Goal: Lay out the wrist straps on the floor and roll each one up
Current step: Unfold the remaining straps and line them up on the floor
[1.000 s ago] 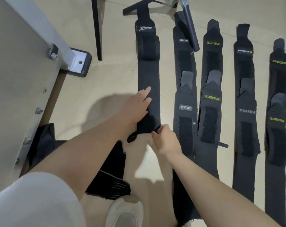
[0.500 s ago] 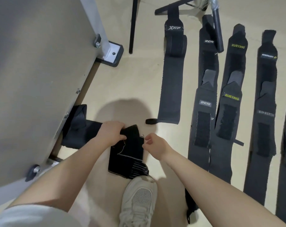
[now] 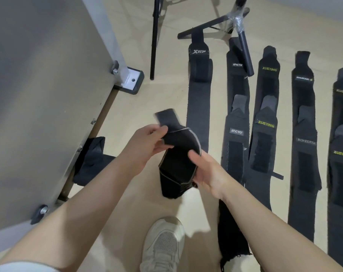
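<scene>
At the frame's center we hold a folded black wrist strap (image 3: 176, 161) above the floor (image 3: 166, 95), our left hand (image 3: 147, 146) pinching its upper end and our right hand (image 3: 206, 169) curled around its right edge, while the laid-out straps (image 3: 265, 134) fill the right side.

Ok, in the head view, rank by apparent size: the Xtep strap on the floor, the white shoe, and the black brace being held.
Largest to smallest as seen:
1. Xtep strap, longest, flat on the floor.
2. White shoe and held black brace: these look alike; both sit nearer the camera and the shoe is cropped, so I won't rank them.
</scene>
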